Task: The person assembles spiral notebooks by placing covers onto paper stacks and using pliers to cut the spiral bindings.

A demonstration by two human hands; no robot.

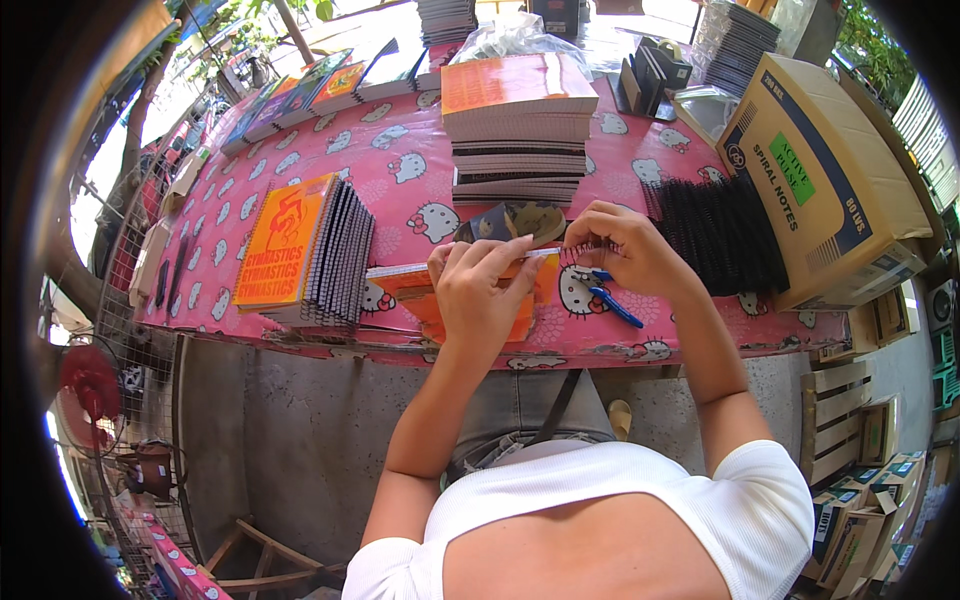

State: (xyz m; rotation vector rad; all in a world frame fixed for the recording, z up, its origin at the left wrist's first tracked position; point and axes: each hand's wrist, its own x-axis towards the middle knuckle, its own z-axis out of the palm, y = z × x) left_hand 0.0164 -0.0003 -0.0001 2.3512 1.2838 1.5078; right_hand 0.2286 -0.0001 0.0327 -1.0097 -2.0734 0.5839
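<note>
the person's white top (620, 500) fills the lower edge, and both bare forearms rise from it toward a table under a pink patterned cloth (400, 170).

the left hand (480, 290) has its fingers curled down over the top edge of an orange-covered notebook (440, 300), gripping it near the middle of that edge. the notebook lies near the front edge of the table, right in front of the person; its long axis runs left to right across the view, and the edge being worked faces away from the person. the right hand (625, 245) is bunched, its fingertips pinching a black spiral binding coil (580, 250) at the notebook's right end; the coil lies along that same edge, left to right. how tight the pinch is cannot be told.

just under the right hand lie blue-handled pliers (608, 300) on the cloth.

to the left a stack of spiral notebooks with an orange cover (300, 250) lies fanned out. to the right sits a heap of loose black coils (725, 235), against a cardboard box (820, 170).

further back stands a tall stack of notebooks (518, 130), and a row of coloured notebooks (300, 90) lines the far edge.
</note>
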